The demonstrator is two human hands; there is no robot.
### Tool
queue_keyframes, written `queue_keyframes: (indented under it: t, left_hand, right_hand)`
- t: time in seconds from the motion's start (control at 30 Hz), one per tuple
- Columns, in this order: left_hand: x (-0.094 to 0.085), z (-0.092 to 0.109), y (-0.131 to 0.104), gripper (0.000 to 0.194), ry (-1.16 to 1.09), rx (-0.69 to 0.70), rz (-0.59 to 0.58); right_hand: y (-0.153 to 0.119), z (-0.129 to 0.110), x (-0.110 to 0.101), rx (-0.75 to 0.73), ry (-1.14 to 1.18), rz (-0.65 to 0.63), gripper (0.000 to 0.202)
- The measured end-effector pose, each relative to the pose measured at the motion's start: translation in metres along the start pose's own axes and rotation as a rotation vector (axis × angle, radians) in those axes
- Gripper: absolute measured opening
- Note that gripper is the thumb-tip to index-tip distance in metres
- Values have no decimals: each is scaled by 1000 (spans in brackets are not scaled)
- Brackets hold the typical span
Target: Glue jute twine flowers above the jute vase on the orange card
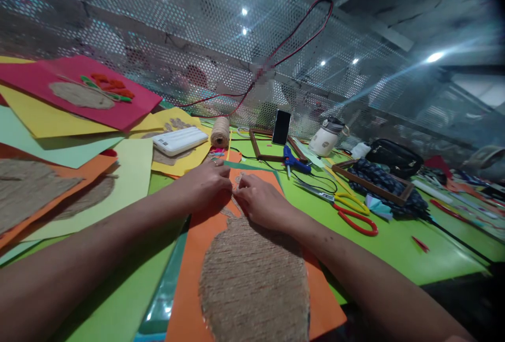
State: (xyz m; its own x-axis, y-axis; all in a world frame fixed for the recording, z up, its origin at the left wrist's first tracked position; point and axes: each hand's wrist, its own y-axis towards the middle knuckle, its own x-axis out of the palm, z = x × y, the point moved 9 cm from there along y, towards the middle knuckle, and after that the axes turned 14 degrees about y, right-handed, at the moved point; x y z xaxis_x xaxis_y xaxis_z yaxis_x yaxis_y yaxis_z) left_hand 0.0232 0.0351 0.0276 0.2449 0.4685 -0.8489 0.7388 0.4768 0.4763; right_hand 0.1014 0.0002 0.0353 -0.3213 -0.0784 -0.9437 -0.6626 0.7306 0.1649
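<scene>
An orange paper sheet (189,279) lies in front of me, bearing a large rounded shape (254,279) covered in rows of jute twine. Thin jute twine (235,206) runs up from the top of this shape to my fingertips. My left hand (207,185) rests on the upper part of the sheet, fingers curled and pressed together at the twine. Close beside it, my right hand (264,201) pinches at the twine, its fingertips almost touching the left ones. The exact grip is partly hidden by the fingers.
Left are coloured sheets (138,105) with twine shapes and a white power bank (179,141). Beyond my hands stand a twine spool (220,131) and phone (281,127). Right lie a blue glue gun (294,160), scissors (355,214), a wooden frame (394,190) and a bottle (325,139).
</scene>
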Motion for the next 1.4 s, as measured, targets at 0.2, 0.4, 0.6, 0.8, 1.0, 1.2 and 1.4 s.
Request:
queue_keyframes:
  t: [0.2,0.4,0.6,0.8,1.0,1.2,1.4]
  left_hand:
    - [-31,-59,-12,7,-79,-471,-102]
    - [-16,-86,-36,38,-123,-851,-426]
    - [-3,-64,-29,50,-83,-794,-501]
    - [-10,-38,-12,35,-82,-358,-450]
    - [-42,-54,-17,13,188,-389,-315]
    - [-56,-65,-18,13,-189,-754,6]
    - [-24,-36,6,15,-631,-682,43]
  right_hand:
    - [1,5,1,-10,74,-3,25]
    - [0,3,0,-13,64,-24,25]
    - [-1,4,0,-9,62,-20,24]
    - [0,3,1,-3,23,-37,24]
    - [0,1,2,-14,-3,-36,20]
    - [3,3,0,-39,-2,4,22]
    - [6,5,-4,-62,53,28,24]
